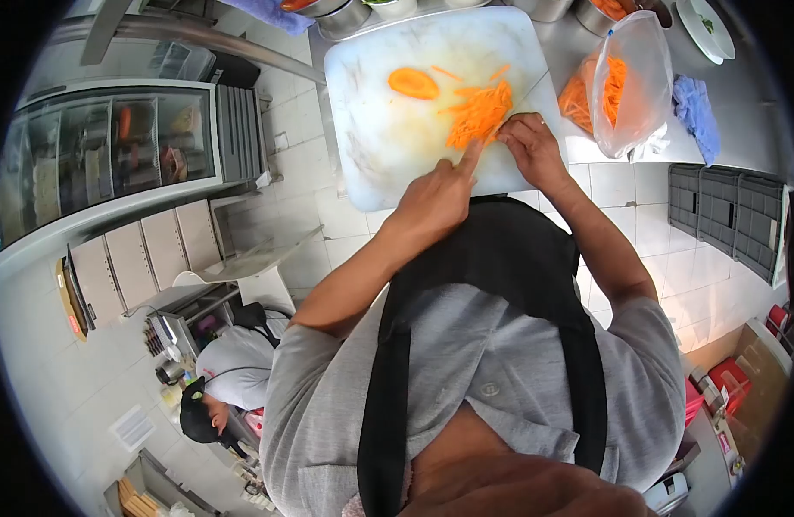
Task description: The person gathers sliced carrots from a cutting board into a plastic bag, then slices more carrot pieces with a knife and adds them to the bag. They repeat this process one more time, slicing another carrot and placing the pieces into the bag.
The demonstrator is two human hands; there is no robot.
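My left hand is closed, its index finger stretched toward the far right along a knife. Only a thin line of the blade shows, and the handle is hidden in my fist. My right hand is bent over the board beside the blade, fingertips pressed together at the edge of the carrot; most of what they grip is covered. Shredded carrot lies heaped left of the blade. Further left on the white cutting board rest flat carrot slices.
Right of the board stands a clear plastic bag with shredded carrot, beside a blue cloth. Bowls and a white plate line the counter's far side. A co-worker in a black cap is behind at left.
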